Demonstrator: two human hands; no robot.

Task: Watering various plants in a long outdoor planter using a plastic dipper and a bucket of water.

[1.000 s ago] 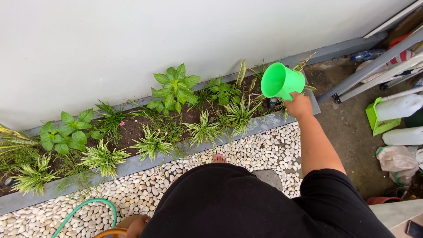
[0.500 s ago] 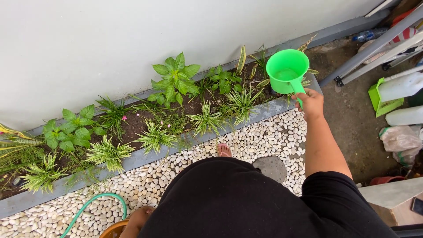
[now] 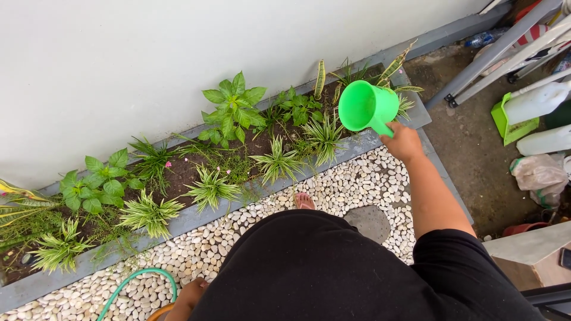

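Note:
My right hand (image 3: 403, 141) grips the handle of a bright green plastic water dipper (image 3: 367, 106). The dipper is tipped to the left, its mouth facing the striped spider plants (image 3: 324, 135) at the right end of a narrow planter bed (image 3: 196, 217) along a white wall. My left hand (image 3: 185, 297) is low at the bottom edge, mostly hidden by my black clothing, beside the rim of an orange-brown bucket (image 3: 159, 312); its grasp is hidden.
White pebbles (image 3: 351, 187) cover the ground before the bed, with a green hose (image 3: 134, 278) lower left and a grey stepping stone (image 3: 372, 221). My foot (image 3: 303, 201) rests on the pebbles. White jugs (image 3: 538, 101), a green dustpan and grey metal legs (image 3: 493, 50) stand at right.
The dipper has gone from upright with water inside to tipped leftward, and my right hand has shifted it slightly left over the plants.

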